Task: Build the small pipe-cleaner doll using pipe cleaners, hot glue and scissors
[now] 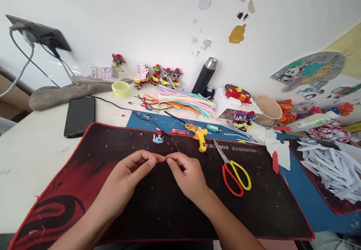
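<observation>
Fingers (143,171) pinch narrowly, what they hold unclear, the blue figure (158,137) just beyond.

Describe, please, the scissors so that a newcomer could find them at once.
Find the large, red-edged black mat. On it, right of the right hand, lie the scissors. Unlike the nearby yellow glue gun, they have one red and one yellow handle loop.

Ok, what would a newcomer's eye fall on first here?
Probably the left hand and right hand, close together over the dark mat. Next, the scissors with red and yellow handles, open on the mat to their right, and the yellow glue gun at its far edge.
</observation>
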A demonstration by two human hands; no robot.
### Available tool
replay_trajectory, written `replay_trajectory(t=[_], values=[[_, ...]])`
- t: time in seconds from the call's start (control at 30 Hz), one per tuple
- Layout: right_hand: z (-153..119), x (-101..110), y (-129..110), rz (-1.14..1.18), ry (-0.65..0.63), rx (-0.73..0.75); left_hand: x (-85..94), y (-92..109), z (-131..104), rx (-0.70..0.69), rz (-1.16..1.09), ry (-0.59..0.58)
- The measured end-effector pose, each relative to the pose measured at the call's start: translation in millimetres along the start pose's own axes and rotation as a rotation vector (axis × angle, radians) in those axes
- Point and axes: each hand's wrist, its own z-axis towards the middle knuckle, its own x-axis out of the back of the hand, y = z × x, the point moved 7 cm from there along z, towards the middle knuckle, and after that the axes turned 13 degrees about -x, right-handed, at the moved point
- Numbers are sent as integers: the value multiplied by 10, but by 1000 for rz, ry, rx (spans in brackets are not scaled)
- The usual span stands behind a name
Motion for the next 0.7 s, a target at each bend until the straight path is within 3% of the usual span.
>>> replay_trajectory(t=[0.23, 0.7], values=[[27, 41, -63, 145, -5, -70, -30, -50, 53, -30, 65, -18], [-4, -15, -175, 55, -50, -18, -83, -34, 72, -54, 163, -74]])
